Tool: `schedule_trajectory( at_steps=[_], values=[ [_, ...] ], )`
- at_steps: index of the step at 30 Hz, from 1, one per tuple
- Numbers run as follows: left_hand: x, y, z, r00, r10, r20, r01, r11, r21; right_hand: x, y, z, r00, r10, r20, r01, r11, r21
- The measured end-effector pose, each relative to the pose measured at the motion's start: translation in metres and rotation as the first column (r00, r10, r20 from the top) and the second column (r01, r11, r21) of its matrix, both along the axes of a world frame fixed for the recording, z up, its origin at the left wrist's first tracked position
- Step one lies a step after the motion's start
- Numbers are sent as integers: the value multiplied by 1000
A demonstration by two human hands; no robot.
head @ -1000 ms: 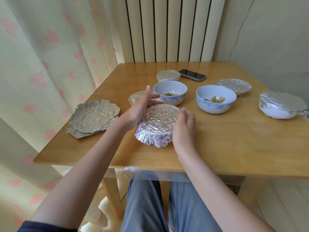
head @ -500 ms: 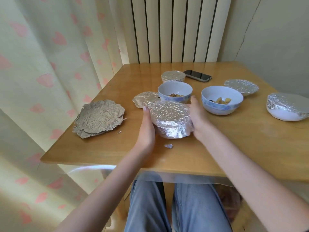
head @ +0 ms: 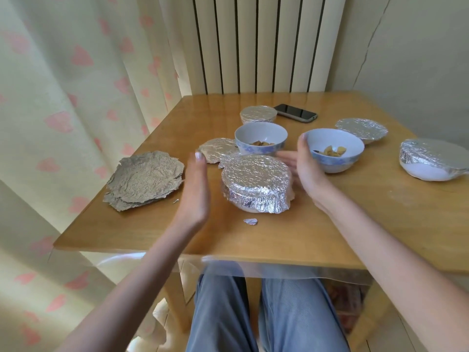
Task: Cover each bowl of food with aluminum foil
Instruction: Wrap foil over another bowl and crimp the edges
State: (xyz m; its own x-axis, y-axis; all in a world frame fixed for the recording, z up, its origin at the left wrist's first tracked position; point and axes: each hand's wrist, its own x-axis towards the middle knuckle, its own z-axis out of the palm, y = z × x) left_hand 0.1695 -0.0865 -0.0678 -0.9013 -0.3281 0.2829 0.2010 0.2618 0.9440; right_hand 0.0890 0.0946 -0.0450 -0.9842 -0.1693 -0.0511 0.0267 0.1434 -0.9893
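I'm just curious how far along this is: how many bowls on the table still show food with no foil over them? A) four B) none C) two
C: two blue-patterned bowls stand open with food visible, the middle bowl and the bowl by the right hand; the near bowl is already wrapped in foil.

Both forearms bare to the bottom edge of view — no sleeves, watch or bands showing. Left hand (head: 194, 191) and right hand (head: 303, 168): no rings or gloves; one left fingernail shows, short and pale. Legs in grey-blue trousers (head: 220, 313) — soft, lightly creased fabric, knees apart.
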Motion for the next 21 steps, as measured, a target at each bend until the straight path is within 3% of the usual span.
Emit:
schedule_trajectory(
  at_steps=[2, 4, 6, 8, 10, 15, 18, 21],
  values=[
    [-9, -14, 14, 998, -59, 15, 60, 993, -104, 9, 2, 9, 972, -201, -123, 202, 979, 0],
    [-15, -13, 33, 963, -228, 143, 262, 913, -313, 22, -6, 15, 954, -235, -186, 244, 969, 30],
    [-23, -3, 46, 873, -341, 349, 480, 730, -487, 30, -20, 12, 963, -176, -205, 196, 978, 78],
    [-31, 6, 51, 815, -296, 498, 575, 514, -637, 30, -29, 4, 966, -145, -212, 176, 975, 133],
    [-35, 10, 47, 803, -212, 557, 590, 405, -698, 27, -33, -4, 958, -179, -223, 215, 965, 148],
    [-35, 9, 38, 831, -164, 531, 547, 413, -729, 23, -33, -14, 944, -314, -106, 316, 949, 3],
    [-35, 10, 39, 832, -137, 538, 541, 411, -733, 23, -31, -12, 963, -257, -82, 258, 966, 3],
    [-31, 15, 37, 842, -86, 533, 506, 470, -723, 19, -28, -8, 990, -125, -61, 124, 992, -12]
  ],
)
